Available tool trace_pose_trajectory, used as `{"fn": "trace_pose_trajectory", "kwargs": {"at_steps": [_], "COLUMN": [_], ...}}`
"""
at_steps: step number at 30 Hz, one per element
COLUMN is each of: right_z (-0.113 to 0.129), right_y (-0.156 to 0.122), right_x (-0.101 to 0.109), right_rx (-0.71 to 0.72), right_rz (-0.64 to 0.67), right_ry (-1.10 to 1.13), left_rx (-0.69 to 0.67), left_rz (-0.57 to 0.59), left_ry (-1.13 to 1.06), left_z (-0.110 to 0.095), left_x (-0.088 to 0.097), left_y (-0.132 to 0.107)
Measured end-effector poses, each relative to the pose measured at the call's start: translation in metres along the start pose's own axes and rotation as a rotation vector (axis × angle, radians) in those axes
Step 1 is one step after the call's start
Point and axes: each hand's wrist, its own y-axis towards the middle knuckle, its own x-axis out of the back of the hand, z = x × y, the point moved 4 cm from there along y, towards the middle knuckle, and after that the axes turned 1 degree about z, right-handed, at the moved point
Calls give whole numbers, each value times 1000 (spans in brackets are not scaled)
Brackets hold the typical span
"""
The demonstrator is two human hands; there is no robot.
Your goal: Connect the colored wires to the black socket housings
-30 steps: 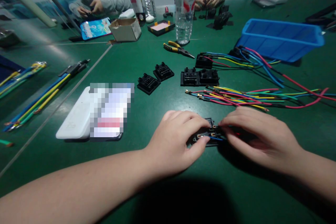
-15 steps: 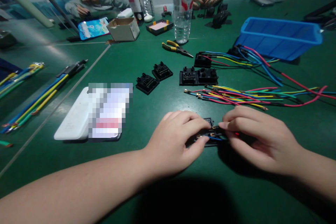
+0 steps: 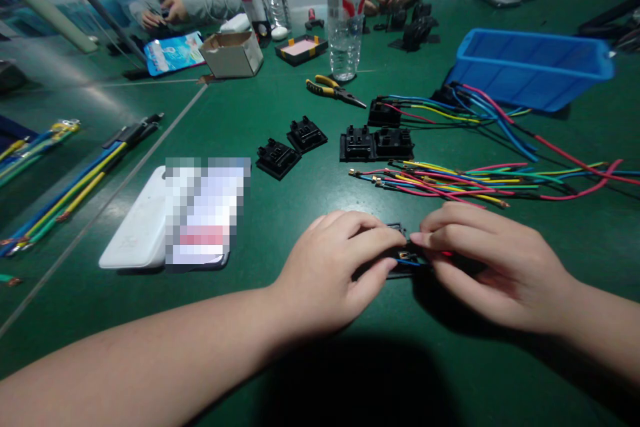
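In front of me a small black plastic module (image 3: 399, 273) lies on the green table, mostly covered by my fingers. My left hand (image 3: 337, 267) is closed around its left side, thumb near and fingertips far. Metal terminals show in the gap between my hands, and a blue wire (image 3: 411, 263) runs from one toward the right. At the module's right edge my right hand (image 3: 493, 267) pinches a wire end; a bit of red shows under the fingers, the rest is hidden. Beyond my hands lies a bundle of coloured wires (image 3: 450, 183) with metal ends.
Several similar black modules (image 3: 307, 133) stand farther back, near yellow-handled pliers (image 3: 333, 90) and a plastic bottle (image 3: 345, 33). A blue bin (image 3: 530, 80) is at back right. Left lie a white power bank (image 3: 133, 220), a phone (image 3: 207, 213) and wire bundles (image 3: 95, 180). Two people sit opposite.
My right fingertips have shifted slightly left, closer to my left fingertips over the module. The left fingers now cover more of the terminals. Across the table, one person's hands have moved.
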Motion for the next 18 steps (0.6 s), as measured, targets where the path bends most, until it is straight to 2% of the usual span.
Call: {"fn": "trace_pose_trajectory", "kwargs": {"at_steps": [13, 18], "right_z": [-1, -2], "right_y": [-1, -1], "right_x": [-3, -2], "right_rx": [-54, -27], "right_rz": [56, 43], "right_ry": [-5, 12], "left_rx": [-21, -18], "left_rz": [-42, -35], "left_ry": [14, 20], "left_z": [0, -1], "left_x": [1, 2], "left_y": [-1, -1]}}
